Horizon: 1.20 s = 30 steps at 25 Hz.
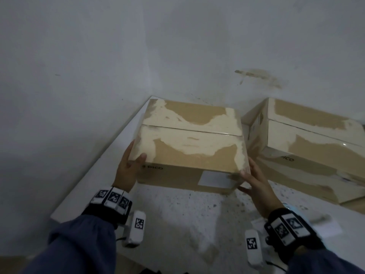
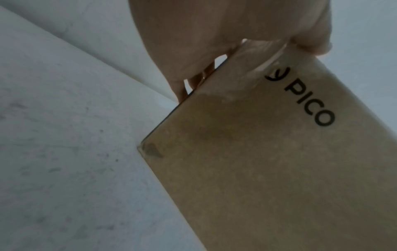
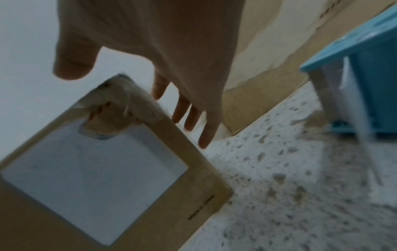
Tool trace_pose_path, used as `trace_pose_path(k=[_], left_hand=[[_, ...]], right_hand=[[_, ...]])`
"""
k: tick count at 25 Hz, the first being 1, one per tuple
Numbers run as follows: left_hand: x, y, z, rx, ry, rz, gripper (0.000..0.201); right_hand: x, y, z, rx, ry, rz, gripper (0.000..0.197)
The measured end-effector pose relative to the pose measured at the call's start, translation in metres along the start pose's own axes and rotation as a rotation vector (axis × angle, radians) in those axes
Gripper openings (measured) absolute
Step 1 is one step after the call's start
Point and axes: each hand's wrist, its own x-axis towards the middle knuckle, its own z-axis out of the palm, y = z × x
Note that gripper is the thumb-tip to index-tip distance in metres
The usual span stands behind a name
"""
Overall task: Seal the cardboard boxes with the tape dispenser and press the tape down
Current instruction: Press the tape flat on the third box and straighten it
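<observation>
A cardboard box (image 1: 189,155) with torn pale patches and a seam across its top stands at the table's far left corner. It carries a PICO print (image 2: 309,101) and a white label (image 3: 92,178) on its near side. My left hand (image 1: 134,155) grips its near left corner, thumb (image 2: 311,42) on top, fingers down the left side. My right hand (image 1: 246,179) is at the near right corner, fingers (image 3: 184,115) straight and spread along the box's side, thumb just above the corner. A blue tape dispenser (image 3: 369,76) with a toothed blade stands close by on the right.
A second cardboard box (image 1: 308,147) lies to the right, close to the first. The white speckled table (image 1: 187,214) ends at a left edge near my left forearm. Pale walls (image 1: 98,56) close the corner behind the boxes.
</observation>
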Motion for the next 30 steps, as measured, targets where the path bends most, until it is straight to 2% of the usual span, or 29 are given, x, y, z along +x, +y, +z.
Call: trace_pose_path(k=[1, 2, 3, 5, 6, 8, 10, 11, 12, 15, 18, 20, 22, 24, 26, 28, 29, 30], left_hand=[[0.000, 0.003, 0.005, 0.012, 0.032, 0.004, 0.086], [0.001, 0.009, 0.010, 0.053, 0.072, -0.010, 0.091], [0.005, 0.013, 0.014, 0.094, 0.124, -0.032, 0.087], [0.011, 0.015, 0.020, 0.119, 0.232, -0.070, 0.056], [0.012, 0.011, 0.021, 0.084, 0.260, -0.088, 0.038], [0.006, -0.001, 0.017, -0.053, 0.263, -0.155, 0.014], [-0.002, -0.009, 0.015, -0.117, 0.285, -0.226, 0.018], [-0.003, -0.010, 0.016, -0.144, 0.307, -0.245, 0.015], [-0.004, -0.010, 0.018, -0.178, 0.328, -0.253, 0.016], [-0.006, -0.005, 0.024, -0.245, 0.389, -0.263, 0.037], [-0.006, -0.006, 0.024, -0.250, 0.388, -0.287, 0.036], [-0.007, -0.004, 0.023, -0.281, 0.392, -0.328, 0.048], [-0.007, -0.004, 0.021, -0.304, 0.393, -0.352, 0.059], [-0.006, -0.003, 0.022, -0.268, 0.403, -0.338, 0.055], [-0.006, -0.004, 0.023, -0.245, 0.436, -0.342, 0.042], [-0.005, -0.004, 0.023, -0.244, 0.463, -0.357, 0.020], [-0.005, -0.003, 0.024, -0.253, 0.482, -0.362, 0.010], [-0.004, -0.001, 0.024, -0.253, 0.499, -0.358, 0.009]], right_hand=[[0.001, 0.002, -0.002, 0.013, -0.037, 0.011, 0.082], [0.001, 0.001, -0.001, 0.020, -0.041, -0.004, 0.075], [0.004, 0.001, 0.002, 0.033, -0.007, -0.026, 0.065], [0.007, -0.003, 0.012, 0.078, 0.098, -0.059, 0.053], [0.008, -0.001, 0.014, 0.102, 0.138, -0.078, 0.052], [0.006, 0.007, 0.016, 0.142, 0.172, -0.089, 0.072], [0.004, 0.013, 0.014, 0.156, 0.188, -0.081, 0.096], [0.003, 0.014, 0.013, 0.173, 0.184, -0.079, 0.101], [0.002, 0.016, 0.011, 0.184, 0.177, -0.076, 0.102], [0.003, 0.017, 0.007, 0.208, 0.171, -0.051, 0.106], [0.003, 0.021, 0.005, 0.250, 0.188, -0.016, 0.117], [0.003, 0.024, 0.004, 0.283, 0.185, -0.007, 0.118], [0.002, 0.024, 0.002, 0.312, 0.152, 0.011, 0.104], [0.000, 0.023, 0.001, 0.343, 0.121, 0.016, 0.080], [-0.001, 0.024, 0.001, 0.361, 0.150, 0.026, 0.058], [-0.001, 0.022, 0.003, 0.352, 0.228, 0.021, 0.017], [-0.002, 0.022, 0.004, 0.325, 0.254, 0.020, 0.010], [-0.001, 0.022, 0.004, 0.293, 0.276, 0.021, 0.016]])
